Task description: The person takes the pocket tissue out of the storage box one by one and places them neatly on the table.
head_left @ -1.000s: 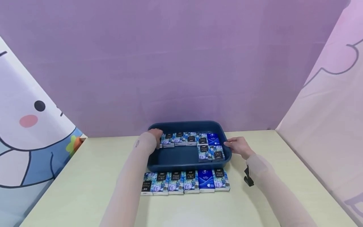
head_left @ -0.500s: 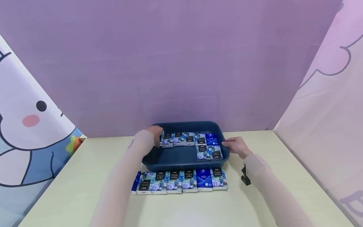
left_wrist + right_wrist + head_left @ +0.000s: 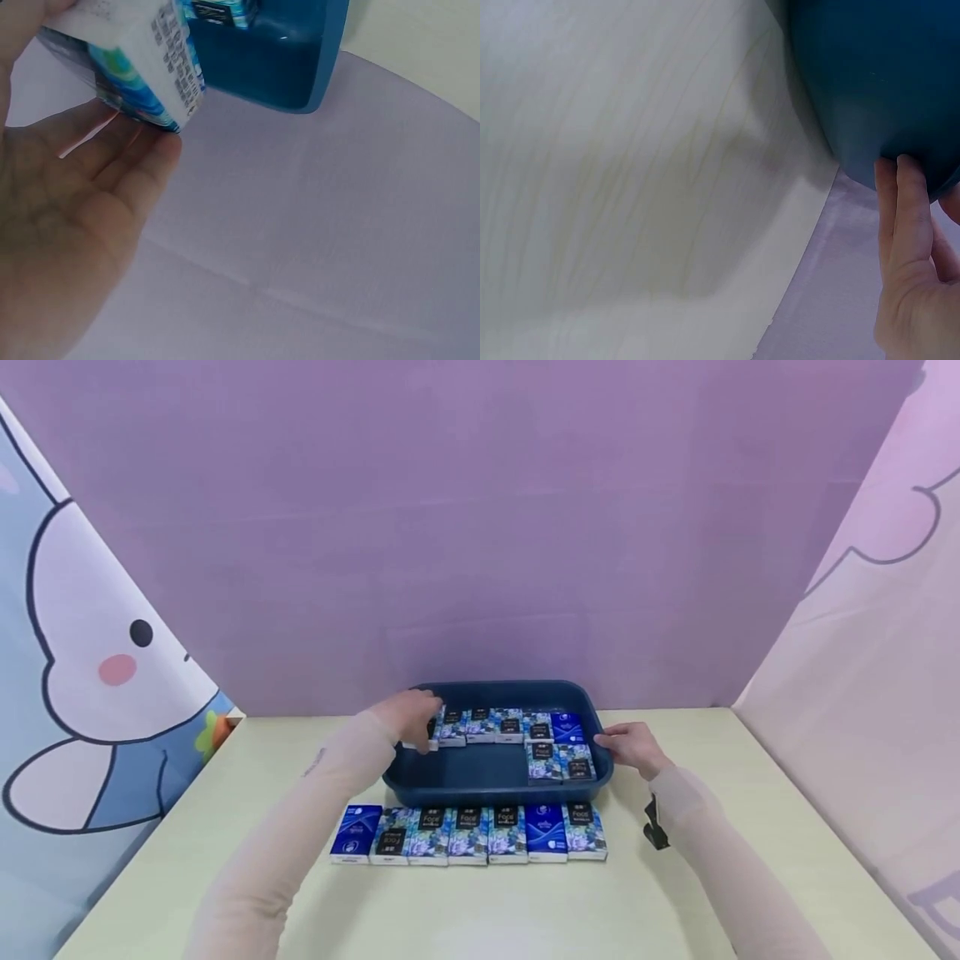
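In the head view my left hand (image 3: 414, 717) is over the back left corner of a dark blue plastic tray (image 3: 480, 797). It holds a floral tissue pack (image 3: 146, 71) between thumb and fingers, tilted in the left wrist view, with part of it hidden by the hand. My right hand (image 3: 633, 747) grips the tray's right rim; in the right wrist view its straight fingers (image 3: 911, 217) lie against the outer wall. Inside the tray, floral packs (image 3: 480, 725) and a plain blue pack (image 3: 567, 727) line the back. Two more floral packs (image 3: 543, 763) lie in front of them at the right.
Along the tray's front side, a row of several tissue packs (image 3: 468, 836) lies on the pale table (image 3: 480, 910), with a plain blue pack (image 3: 356, 833) at its left end. A purple cloth backdrop (image 3: 480, 527) stands close behind the tray. Printed cloths hang at both sides.
My left forearm has swung left, uncovering the left end of the front row. The tissue pack in my left hand shows more clearly at the row's left end. My right hand keeps its grip.
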`<state>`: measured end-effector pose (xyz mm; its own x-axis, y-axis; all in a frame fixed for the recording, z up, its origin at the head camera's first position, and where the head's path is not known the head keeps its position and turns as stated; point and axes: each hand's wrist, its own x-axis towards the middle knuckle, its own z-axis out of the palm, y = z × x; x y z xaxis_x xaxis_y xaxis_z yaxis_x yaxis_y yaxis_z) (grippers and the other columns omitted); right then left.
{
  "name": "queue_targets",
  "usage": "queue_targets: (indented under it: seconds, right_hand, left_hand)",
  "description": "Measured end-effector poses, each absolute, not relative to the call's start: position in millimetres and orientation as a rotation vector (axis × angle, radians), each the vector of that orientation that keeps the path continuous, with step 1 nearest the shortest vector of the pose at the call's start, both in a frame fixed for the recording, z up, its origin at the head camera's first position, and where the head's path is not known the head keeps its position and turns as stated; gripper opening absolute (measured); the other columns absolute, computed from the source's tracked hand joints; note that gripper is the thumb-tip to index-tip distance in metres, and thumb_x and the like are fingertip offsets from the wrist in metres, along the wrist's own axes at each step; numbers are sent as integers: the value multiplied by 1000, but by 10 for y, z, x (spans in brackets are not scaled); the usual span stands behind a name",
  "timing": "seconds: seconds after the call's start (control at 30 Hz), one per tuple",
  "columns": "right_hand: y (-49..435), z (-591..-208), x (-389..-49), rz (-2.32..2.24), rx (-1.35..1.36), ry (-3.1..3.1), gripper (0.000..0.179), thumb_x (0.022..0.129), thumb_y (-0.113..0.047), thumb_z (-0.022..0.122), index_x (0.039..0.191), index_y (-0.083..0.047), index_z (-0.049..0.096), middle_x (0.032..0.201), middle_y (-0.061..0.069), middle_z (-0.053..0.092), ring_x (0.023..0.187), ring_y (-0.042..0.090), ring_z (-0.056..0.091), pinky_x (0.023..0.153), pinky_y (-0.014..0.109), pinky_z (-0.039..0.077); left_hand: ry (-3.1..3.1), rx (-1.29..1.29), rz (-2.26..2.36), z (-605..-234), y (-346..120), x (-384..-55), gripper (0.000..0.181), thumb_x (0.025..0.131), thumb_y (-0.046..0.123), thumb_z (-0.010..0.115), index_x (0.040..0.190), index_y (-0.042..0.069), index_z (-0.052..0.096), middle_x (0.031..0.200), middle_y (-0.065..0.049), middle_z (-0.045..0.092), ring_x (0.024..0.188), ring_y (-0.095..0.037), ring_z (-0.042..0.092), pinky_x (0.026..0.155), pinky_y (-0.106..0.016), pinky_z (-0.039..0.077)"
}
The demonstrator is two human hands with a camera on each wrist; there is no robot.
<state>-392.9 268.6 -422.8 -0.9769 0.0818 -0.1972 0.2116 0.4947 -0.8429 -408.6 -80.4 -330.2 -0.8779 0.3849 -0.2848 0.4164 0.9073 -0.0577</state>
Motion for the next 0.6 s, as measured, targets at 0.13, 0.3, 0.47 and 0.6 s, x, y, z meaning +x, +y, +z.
queue_targets:
  seconds: [0.13,0.3,0.47,0.6]
  right_hand:
    - [2700,-4238,-3945,-1490,248,2604,44,91,-18,55,124,11,49,121,28,54,87,16,61,86,37,52]
    - [2705,-4262,-3968,-1487,240,2596,44,92,-18,55,124,10,49,122,28,54,88,16,61,87,37,51]
    - [2716,-4270,-3997,-1469,263,2584,45,93,-20,54,126,9,48,125,27,52,99,25,59,91,40,48]
    - [2725,-4278,-4004,-1466,279,2568,45,93,-21,53,127,8,47,127,26,50,103,28,57,93,41,47]
  left_hand:
    - [2823,625,-196,-3257,-835,-3962,77,74,27,75,138,6,39,134,-12,46,121,-28,46,99,-43,42]
    - [2830,636,-204,-3226,-888,-3790,80,73,32,75,139,6,38,136,-13,45,123,-29,44,102,-44,39]
    - [2814,595,-78,-3207,-909,-3574,84,75,34,74,143,8,32,144,-14,35,131,-32,35,104,-48,35]
    - [2814,593,-48,-3211,-926,-3417,84,74,34,75,142,7,33,144,-15,35,131,-33,36,104,-48,35]
